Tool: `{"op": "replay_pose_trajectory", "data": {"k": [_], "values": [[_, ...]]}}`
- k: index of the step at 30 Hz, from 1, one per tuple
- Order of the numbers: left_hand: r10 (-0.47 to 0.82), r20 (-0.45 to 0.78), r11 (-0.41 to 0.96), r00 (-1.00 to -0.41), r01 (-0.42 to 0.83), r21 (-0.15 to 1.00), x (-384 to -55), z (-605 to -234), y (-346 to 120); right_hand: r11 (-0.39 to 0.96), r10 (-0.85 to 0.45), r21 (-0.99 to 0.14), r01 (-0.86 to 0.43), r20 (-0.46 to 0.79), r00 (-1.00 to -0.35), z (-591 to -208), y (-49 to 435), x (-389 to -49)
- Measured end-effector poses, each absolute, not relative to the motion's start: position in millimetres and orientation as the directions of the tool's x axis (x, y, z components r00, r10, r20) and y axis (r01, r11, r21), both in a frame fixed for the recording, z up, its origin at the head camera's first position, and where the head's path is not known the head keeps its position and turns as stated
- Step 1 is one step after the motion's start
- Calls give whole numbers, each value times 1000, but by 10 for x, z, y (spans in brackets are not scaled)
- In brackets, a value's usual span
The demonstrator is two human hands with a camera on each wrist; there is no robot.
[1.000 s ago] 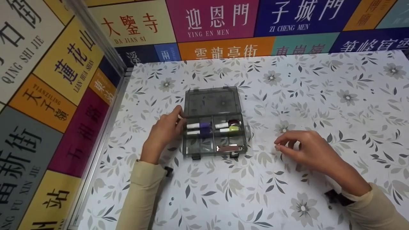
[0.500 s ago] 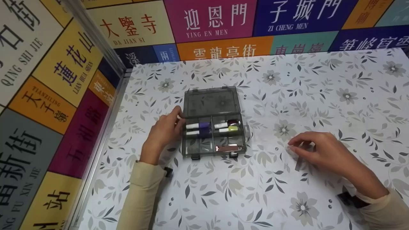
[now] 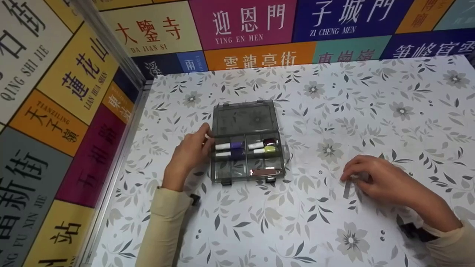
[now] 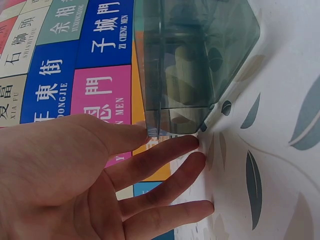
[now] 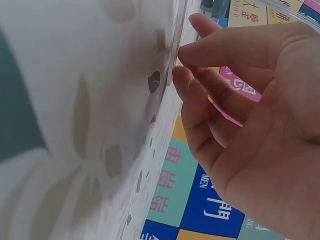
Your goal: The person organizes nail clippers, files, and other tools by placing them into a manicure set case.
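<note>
A smoky clear compartment box [image 3: 246,157] lies open on the table, its lid [image 3: 243,118] folded back. Purple nail polish bottles [image 3: 230,149] with white caps fill one upper compartment; a dark red and a yellow-green bottle [image 3: 265,149] fill the other. Nail clippers [image 3: 264,171] lie at lower right. My left hand [image 3: 189,152] rests against the box's left side, thumb at its edge, other fingers [image 4: 165,190] spread to the tabletop. My right hand [image 3: 382,181] is low over the table, fingers curved, thumb and fingertips at a thin clear edge [image 5: 175,55]; I cannot tell whether they pinch it.
A thin grey strip [image 3: 347,189] shows beside the right fingertips. White floral cloth [image 3: 278,230] covers the table. Panels [image 3: 241,26] with coloured blocks and lettering stand along the back and left sides. A dark wrist mount [image 3: 417,233] sits at the right cuff.
My right hand has moved to the right and slightly down, away from the box, uncovering the grey strip. The left hand and the box have stayed in place.
</note>
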State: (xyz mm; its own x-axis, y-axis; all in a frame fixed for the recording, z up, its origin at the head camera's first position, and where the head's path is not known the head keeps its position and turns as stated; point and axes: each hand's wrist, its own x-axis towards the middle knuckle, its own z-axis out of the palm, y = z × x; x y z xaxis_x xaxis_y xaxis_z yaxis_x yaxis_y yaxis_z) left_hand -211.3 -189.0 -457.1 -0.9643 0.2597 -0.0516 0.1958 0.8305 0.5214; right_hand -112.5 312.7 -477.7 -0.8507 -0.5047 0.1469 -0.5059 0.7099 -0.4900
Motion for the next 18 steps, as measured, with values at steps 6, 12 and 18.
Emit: {"op": "replay_pose_trajectory", "data": {"k": [6, 12, 18], "values": [[259, -56, 831, -964, 192, 522, -2113, -4573, -1888, 749, -477, -479, -457, 90, -874, -4745, 3135, -1116], [263, -57, 829, -963, 195, 524, -2103, -4568, -1890, 771, -455, -464, -437, 81, -887, -4762, 3149, -1122], [270, -54, 826, -961, 202, 526, -2098, -4571, -1897, 766, -456, -457, -452, 108, -883, -4803, 3164, -1140]]}}
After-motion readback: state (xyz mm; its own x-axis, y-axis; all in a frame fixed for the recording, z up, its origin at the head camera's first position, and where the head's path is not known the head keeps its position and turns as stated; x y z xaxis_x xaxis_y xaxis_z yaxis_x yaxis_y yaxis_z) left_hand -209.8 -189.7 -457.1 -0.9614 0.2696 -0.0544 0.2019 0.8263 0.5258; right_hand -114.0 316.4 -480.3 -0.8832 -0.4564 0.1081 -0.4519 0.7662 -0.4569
